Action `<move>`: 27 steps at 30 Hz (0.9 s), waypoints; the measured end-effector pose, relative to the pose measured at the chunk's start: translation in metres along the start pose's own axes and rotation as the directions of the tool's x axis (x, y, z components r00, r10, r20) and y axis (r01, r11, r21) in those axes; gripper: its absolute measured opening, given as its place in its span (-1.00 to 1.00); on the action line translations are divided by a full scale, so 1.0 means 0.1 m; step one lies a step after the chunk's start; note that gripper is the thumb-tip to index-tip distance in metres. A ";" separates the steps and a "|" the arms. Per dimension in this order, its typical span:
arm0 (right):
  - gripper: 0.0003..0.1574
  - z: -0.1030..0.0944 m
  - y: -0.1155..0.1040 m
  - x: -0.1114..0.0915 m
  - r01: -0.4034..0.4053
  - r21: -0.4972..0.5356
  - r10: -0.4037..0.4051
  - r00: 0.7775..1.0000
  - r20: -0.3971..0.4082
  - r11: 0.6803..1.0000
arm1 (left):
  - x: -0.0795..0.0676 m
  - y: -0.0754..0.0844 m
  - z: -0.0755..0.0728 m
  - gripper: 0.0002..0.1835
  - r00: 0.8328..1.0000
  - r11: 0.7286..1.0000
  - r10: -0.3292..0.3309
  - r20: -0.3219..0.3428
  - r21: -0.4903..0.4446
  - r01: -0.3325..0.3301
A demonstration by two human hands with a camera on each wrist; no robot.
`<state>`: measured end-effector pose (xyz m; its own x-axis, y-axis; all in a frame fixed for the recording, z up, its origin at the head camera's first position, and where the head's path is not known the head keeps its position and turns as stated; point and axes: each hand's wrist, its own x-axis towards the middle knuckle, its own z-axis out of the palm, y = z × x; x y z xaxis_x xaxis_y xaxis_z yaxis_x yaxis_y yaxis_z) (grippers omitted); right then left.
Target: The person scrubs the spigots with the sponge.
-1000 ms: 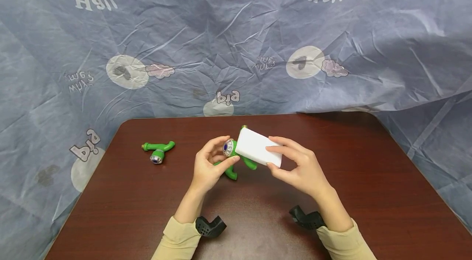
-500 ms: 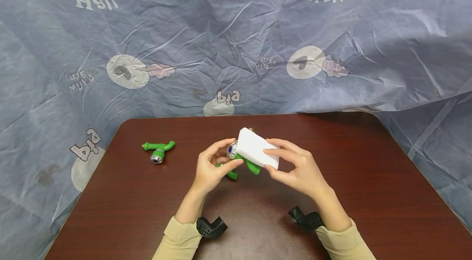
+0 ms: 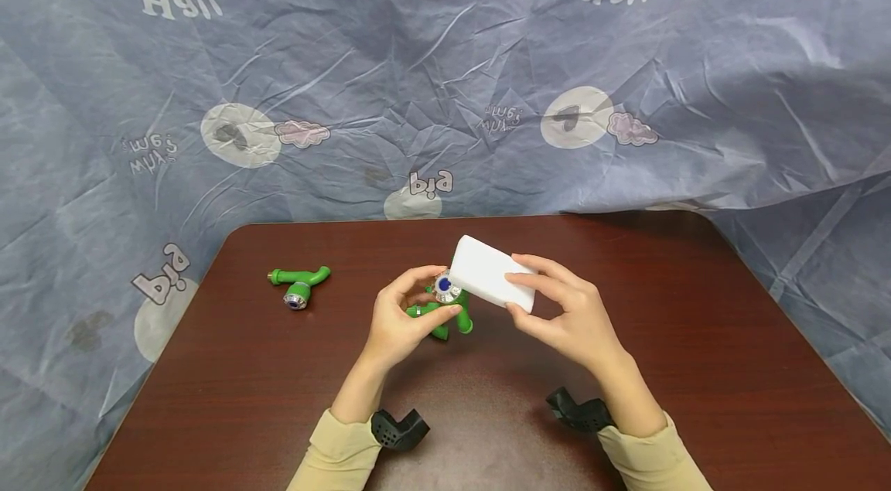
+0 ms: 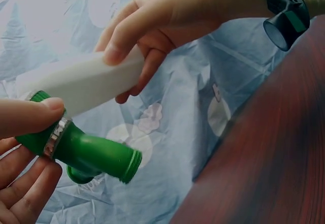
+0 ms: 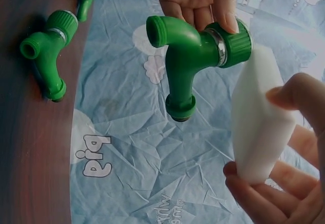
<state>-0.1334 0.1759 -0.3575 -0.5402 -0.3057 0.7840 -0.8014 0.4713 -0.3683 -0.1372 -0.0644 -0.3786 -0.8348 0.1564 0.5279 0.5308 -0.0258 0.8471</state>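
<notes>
Cloth [image 3: 445, 73] in crumpled grey-blue, printed with pale discs, pink clouds and lettering, hangs behind a dark reddish-brown table [image 3: 661, 398] with rounded far corners and a soft sheen near the front. Toward the table's left side lies one green tap [image 3: 299, 280]; a second tap [image 3: 440, 332] lies near the middle, partly hidden by the left hand in the head view. Above the table, between the two hands, the held tap [image 5: 185, 61] has its ribbed knob in the left hand [image 3: 397, 321], whose thumb and fingers pinch it from opposite sides. A white block [image 3: 489, 272] tilts just beside the knob's end; whether they touch, I cannot tell. The right hand [image 3: 574, 309] grips the block's other end, thumb on one side and fingers on another.
</notes>
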 end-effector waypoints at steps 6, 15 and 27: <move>-0.65 0.00 -0.01 0.00 0.003 -0.084 -0.006 1.000 -0.028 0.996 | 0.01 0.23 0.03 -0.52 0.995 0.983 0.098 0.018 0.152 -0.100; -0.67 0.01 -0.04 0.02 0.100 -0.148 -0.102 0.995 -0.005 0.984 | 0.02 0.27 0.07 -0.53 0.983 0.949 0.184 -0.002 0.260 -0.177; -0.71 -0.03 -0.01 0.02 0.148 -0.065 -0.144 0.988 0.060 0.987 | 0.01 0.27 0.07 -0.53 0.984 0.944 0.178 -0.017 0.286 -0.166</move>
<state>-0.1329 0.1771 -0.3546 -0.4332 -0.4193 0.7978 -0.8540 0.4740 -0.2146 -0.1226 -0.0583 -0.3551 -0.7294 0.1325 0.6712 0.6811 0.2323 0.6944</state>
